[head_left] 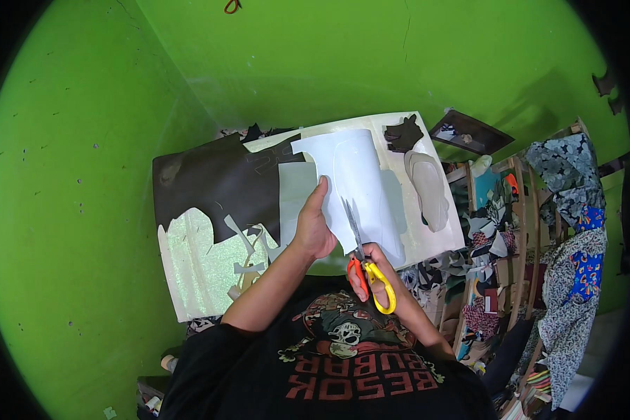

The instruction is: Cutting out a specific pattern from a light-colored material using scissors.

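Note:
My left hand (316, 227) grips the left edge of a curved white sheet (367, 185), thumb on top and the other fingers hidden beneath. Faint outlines show on the sheet. My right hand (392, 275) is closed round the handles of a pair of scissors (370, 268), one handle orange-red, the other yellow. The blades are slightly parted and point away from me at the sheet's near part; I cannot tell exactly where they meet the material. Under the white sheet lies a grey-green sheet (297, 183).
The pale board (441, 206) carries a dark brown sheet (213, 178), cut strips (243, 236), a dark cut piece (403, 134) and beige sole-shaped pieces (427, 190). Wooden shelves (520, 245) crammed with scraps stand at the right, patterned fabric (574, 294) hanging beside them. Green walls (77, 175) border the left and back.

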`<state>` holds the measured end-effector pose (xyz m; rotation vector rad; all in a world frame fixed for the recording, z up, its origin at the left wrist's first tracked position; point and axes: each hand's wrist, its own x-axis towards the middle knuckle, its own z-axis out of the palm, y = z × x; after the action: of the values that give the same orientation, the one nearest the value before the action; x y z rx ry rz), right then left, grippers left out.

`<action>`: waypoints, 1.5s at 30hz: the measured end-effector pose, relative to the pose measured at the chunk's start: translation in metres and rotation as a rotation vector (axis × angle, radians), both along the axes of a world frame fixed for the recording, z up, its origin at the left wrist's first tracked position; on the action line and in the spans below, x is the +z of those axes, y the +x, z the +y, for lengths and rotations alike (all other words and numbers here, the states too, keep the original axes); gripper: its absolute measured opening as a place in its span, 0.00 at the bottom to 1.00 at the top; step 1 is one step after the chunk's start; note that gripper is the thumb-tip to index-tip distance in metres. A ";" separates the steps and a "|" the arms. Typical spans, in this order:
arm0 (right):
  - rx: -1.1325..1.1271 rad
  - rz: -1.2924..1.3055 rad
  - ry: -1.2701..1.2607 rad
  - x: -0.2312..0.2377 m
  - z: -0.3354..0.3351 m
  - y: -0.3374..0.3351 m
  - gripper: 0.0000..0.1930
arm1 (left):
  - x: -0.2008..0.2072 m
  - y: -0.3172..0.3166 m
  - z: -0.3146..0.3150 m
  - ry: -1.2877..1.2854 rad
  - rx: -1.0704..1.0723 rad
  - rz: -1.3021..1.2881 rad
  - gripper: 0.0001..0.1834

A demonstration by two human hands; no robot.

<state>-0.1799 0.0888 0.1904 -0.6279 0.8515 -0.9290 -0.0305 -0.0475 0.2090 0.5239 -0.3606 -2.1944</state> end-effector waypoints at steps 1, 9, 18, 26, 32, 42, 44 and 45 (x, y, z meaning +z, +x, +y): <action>0.000 0.007 -0.013 0.002 0.001 0.000 0.31 | -0.001 0.000 0.000 0.001 0.000 0.000 0.34; -0.011 0.020 -0.063 0.001 0.002 0.003 0.32 | -0.001 -0.002 0.001 -0.010 -0.010 0.021 0.35; -0.016 0.093 -0.162 0.007 0.004 0.007 0.33 | 0.003 -0.004 0.001 -0.003 0.010 0.020 0.33; 0.013 0.106 -0.260 0.002 0.005 0.003 0.38 | 0.005 -0.003 0.000 -0.009 -0.007 0.036 0.34; 0.020 0.107 -0.241 0.001 0.006 0.001 0.30 | 0.006 -0.001 -0.001 0.005 -0.022 0.032 0.34; -0.016 0.206 -0.257 0.013 0.007 -0.001 0.26 | 0.008 0.004 -0.003 -0.010 -0.065 0.009 0.33; -0.042 0.167 -0.224 0.013 0.008 0.002 0.25 | 0.003 0.003 -0.002 -0.027 -0.061 -0.018 0.32; -0.043 0.168 -0.225 0.014 0.008 0.002 0.25 | 0.002 0.002 -0.001 -0.042 -0.055 -0.045 0.32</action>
<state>-0.1781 0.0964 0.2043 -0.8945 0.9197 -1.0298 -0.0286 -0.0488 0.2113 0.5470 -0.4496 -2.2252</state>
